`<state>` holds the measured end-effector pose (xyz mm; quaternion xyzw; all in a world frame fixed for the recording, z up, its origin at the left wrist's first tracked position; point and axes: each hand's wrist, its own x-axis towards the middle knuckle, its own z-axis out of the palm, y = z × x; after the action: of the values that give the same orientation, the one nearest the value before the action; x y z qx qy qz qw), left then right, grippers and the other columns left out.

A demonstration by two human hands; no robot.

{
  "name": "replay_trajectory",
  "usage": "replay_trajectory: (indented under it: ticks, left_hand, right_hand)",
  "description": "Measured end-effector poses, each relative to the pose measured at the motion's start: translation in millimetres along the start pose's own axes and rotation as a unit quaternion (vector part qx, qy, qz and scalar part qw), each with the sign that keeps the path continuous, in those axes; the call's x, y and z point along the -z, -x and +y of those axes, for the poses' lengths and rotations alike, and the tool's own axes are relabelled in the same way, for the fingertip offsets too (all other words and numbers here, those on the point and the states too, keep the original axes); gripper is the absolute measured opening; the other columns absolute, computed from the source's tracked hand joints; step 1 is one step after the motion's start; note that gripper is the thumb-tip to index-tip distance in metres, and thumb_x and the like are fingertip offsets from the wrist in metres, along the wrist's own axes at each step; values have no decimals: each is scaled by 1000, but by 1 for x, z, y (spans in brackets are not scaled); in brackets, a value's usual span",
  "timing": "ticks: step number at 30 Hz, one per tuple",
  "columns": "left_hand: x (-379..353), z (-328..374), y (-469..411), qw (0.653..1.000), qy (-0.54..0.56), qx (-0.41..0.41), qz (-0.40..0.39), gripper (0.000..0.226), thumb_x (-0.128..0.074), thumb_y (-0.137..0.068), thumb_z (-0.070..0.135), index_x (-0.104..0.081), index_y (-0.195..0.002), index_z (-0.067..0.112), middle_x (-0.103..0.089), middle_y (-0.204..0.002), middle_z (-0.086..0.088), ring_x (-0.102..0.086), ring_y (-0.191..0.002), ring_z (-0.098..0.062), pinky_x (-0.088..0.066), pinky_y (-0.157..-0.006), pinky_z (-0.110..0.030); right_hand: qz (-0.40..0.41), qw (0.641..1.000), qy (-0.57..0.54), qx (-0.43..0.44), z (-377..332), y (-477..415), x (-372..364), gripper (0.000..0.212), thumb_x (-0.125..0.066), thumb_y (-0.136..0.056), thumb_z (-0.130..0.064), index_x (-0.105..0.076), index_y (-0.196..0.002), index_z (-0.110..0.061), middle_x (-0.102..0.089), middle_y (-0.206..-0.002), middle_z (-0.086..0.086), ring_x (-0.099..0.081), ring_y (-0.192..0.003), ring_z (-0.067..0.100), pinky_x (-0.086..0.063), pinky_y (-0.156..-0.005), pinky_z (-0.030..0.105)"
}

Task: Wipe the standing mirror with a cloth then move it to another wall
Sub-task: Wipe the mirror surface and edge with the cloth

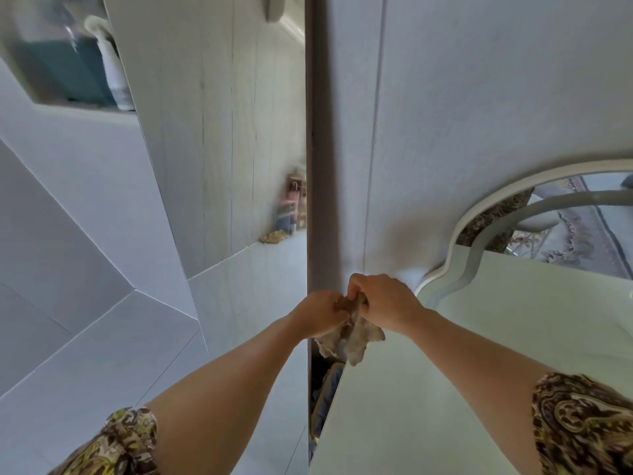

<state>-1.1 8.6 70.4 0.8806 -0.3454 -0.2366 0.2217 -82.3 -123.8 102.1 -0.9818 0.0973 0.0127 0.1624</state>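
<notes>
1. Here both hands meet at the centre of the view, the left hand (320, 313) and the right hand (383, 303) clenched together on a crumpled beige cloth (352, 337).
2. The cloth's loose ends hang down below the knuckles, bunched and uneven.
3. The white-framed standing mirror with a wavy, curved edge (459, 231) stands to the right, leaning against the pale wood-grain wall panel (479, 97); its frame is just beside the right hand, apart from it.
4. Its glass reflects a patterned grey rug and a rounded pale piece of furniture.
5. A dark vertical gap (317, 166) runs between the wall panels, directly behind the hands.
6. Light tiled floor (85, 269) fills the left side.
7. Both forearms are bare, with brown-and-yellow paisley sleeves (582, 423) at the upper arms.
</notes>
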Motion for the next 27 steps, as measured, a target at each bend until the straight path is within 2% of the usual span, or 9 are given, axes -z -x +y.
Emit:
replay_trajectory:
  ticks: [3, 5, 7, 10, 12, 17, 21, 24, 27]
  left_hand:
    - [14, 6, 14, 1000, 17, -12, 15, 29, -50, -98, 23, -68, -102, 1, -70, -96, -18, -67, -88, -26, -53, -84, -29]
    - [26, 10, 26, 999, 40, -22, 18, 26, -51, -99, 24, -69, -107, 8, -71, -101, -12, -67, -94, -22, -52, -91, -31]
    - [38, 14, 34, 997, 69, -18, 14, 24, -51, -100, 25, -68, -110, 11, -70, -107, -8, -66, -98, -19, -51, -96, -32]
    - [59, 21, 48, 993, 114, 9, 22, 26, -49, -102, 26, -67, -110, 10, -68, -109, -6, -64, -100, -19, -49, -93, -29]
    - [74, 22, 57, 988, 146, 26, 30, 25, -48, -102, 26, -66, -112, 12, -68, -112, -7, -64, -103, -21, -49, -94, -30]
    - [110, 20, 82, 973, 213, 20, 82, 33, -45, -102, 36, -67, -109, 13, -70, -107, -8, -67, -103, -23, -52, -100, -36]
    - [133, 28, 104, 958, 257, 10, 129, 36, -36, -106, 35, -62, -102, 11, -70, -98, -5, -68, -94, -20, -54, -91, -31]
    - [150, 35, 118, 936, 311, 23, 162, 41, -30, -108, 32, -63, -96, 12, -70, -93, -7, -67, -89, -19, -53, -92, -35]
    - [162, 39, 128, 926, 326, 27, 189, 40, -30, -107, 33, -63, -102, 11, -70, -100, -11, -65, -96, -24, -50, -98, -39]
  right_hand:
    - [-2, 1000, -11, 7, -11, 4, 12, 26, -56, -88, -15, -48, -107, -30, -69, -100, -3, -65, -81, 20, -53, -71, 29]
    - [-10, 999, -33, 15, -20, 7, 24, 29, -59, -86, -20, -48, -112, -29, -69, -103, -3, -65, -80, 18, -55, -75, 29]
    - [-12, 999, -45, 23, -27, 9, 35, 22, -60, -88, -25, -52, -108, -27, -70, -101, -3, -64, -75, 14, -54, -77, 26]
    - [-22, 997, -69, 35, -39, 9, 52, 8, -57, -91, -25, -58, -99, -25, -74, -88, -3, -65, -63, 8, -53, -81, 25]
    - [-30, 996, -74, 40, -48, 6, 63, 11, -54, -91, -27, -59, -100, -25, -75, -84, -4, -68, -58, 5, -54, -82, 28]
    - [4, 994, -67, 88, -78, -4, 97, 20, -54, -90, -29, -67, -101, -18, -70, -90, 0, -66, -81, 16, -54, -77, 29]
    - [11, 988, -99, 117, -98, -13, 116, 19, -56, -90, -35, -66, -95, -19, -65, -85, -4, -63, -80, 15, -49, -69, 25]
    - [21, 977, -162, 135, -114, -17, 133, 13, -61, -88, -33, -64, -93, -22, -65, -87, -7, -63, -80, 11, -49, -68, 21]
    - [50, 964, -209, 155, -129, -20, 146, 6, -65, -85, -27, -62, -89, -23, -64, -88, -8, -61, -85, 9, -47, -68, 18]
